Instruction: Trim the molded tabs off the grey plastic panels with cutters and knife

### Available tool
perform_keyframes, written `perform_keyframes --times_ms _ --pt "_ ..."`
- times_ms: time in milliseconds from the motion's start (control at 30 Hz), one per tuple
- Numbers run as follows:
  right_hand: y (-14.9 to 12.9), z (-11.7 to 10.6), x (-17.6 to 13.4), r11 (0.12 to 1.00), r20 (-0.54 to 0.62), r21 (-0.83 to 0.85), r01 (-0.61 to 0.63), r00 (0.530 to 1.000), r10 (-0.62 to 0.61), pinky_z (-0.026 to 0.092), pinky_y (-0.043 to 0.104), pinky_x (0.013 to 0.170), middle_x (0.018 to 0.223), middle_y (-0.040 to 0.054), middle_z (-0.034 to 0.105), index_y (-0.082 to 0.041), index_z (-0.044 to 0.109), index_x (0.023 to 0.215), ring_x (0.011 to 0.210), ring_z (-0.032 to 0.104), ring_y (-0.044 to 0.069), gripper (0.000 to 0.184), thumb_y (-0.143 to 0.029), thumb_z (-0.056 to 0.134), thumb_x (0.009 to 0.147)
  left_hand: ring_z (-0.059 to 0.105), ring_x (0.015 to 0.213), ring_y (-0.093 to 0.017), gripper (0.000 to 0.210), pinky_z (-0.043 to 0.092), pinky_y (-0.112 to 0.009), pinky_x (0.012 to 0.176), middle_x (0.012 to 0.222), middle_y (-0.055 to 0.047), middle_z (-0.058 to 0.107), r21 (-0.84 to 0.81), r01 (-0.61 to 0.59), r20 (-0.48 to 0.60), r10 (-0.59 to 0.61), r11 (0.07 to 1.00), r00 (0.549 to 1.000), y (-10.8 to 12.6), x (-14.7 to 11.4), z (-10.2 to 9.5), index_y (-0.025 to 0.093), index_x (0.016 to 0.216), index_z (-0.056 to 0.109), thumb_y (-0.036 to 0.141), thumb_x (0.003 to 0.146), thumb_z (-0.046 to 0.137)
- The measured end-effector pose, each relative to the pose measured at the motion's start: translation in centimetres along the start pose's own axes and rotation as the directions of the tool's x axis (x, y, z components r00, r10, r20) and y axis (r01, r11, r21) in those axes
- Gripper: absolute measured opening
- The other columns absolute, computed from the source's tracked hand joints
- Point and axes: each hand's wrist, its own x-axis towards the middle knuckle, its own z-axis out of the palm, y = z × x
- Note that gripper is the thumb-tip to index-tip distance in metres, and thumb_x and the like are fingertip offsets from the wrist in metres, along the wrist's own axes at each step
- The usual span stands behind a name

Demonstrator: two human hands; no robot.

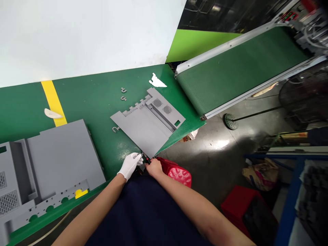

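Note:
My left hand [130, 165], in a white glove, pinches a small grey piece [140, 154] at the table's front edge. Close beside it, my bare right hand [154, 167] is closed around a small red-and-black hand tool [147, 159]; its kind is hard to make out. The tool's tip points toward the left fingers. Just beyond both hands lies a grey plastic panel [146, 126] with round vent grilles and a notched edge, set at an angle. Several small grey hook-shaped clips [123, 90] are scattered left of that panel.
A second grey panel [64, 157] lies at the left, a yellow piece [81, 193] on its edge. A white glove [156, 81] is near the wall. A green conveyor belt [241, 68] meets the table's right end. A red stool [179, 174] stands beside my right arm.

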Motion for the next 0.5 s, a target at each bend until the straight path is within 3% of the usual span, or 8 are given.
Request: perform_keyframes --times_ms 167,333,500 --pt "-0.7 0.0 -0.6 0.998 -0.02 -0.02 -0.059 0.998 0.059 0.057 0.037 0.087 0.113 0.0163 0.08 -0.018 0.078 0.111 0.108 0.076 0.031 0.035 -0.04 0.063 0.088 0.069 0.063 -0.02 0.06 0.057 -0.035 0.067 0.074 -0.008 0.073 -0.014 0.004 -0.006 -0.004 1.0 1.0 0.2 -0.1 0.1 0.014 0.084 0.067 0.067 0.061 0.082" --pt "-0.8 0.4 -1.1 0.997 -0.069 -0.067 -0.034 0.997 0.029 0.057 0.042 0.091 0.113 0.0218 0.078 -0.014 0.077 0.112 0.11 0.074 0.036 0.043 -0.044 0.056 0.091 0.068 0.063 -0.019 0.058 0.056 -0.035 0.067 0.074 -0.007 0.072 -0.025 0.005 -0.014 -0.005 1.0 1.0 0.5 -0.4 0.2 0.014 0.085 0.067 0.065 0.061 0.082" --pt "-0.8 0.6 -0.5 0.995 -0.024 -0.097 -0.022 1.0 0.019 0.057 0.044 0.091 0.116 0.0243 0.076 -0.013 0.076 0.116 0.11 0.074 0.037 0.048 -0.048 0.053 0.093 0.068 0.061 -0.019 0.054 0.055 -0.034 0.065 0.073 -0.008 0.072 -0.024 0.008 -0.028 -0.008 1.0 1.0 0.7 -0.6 0.3 0.015 0.081 0.065 0.063 0.061 0.081"
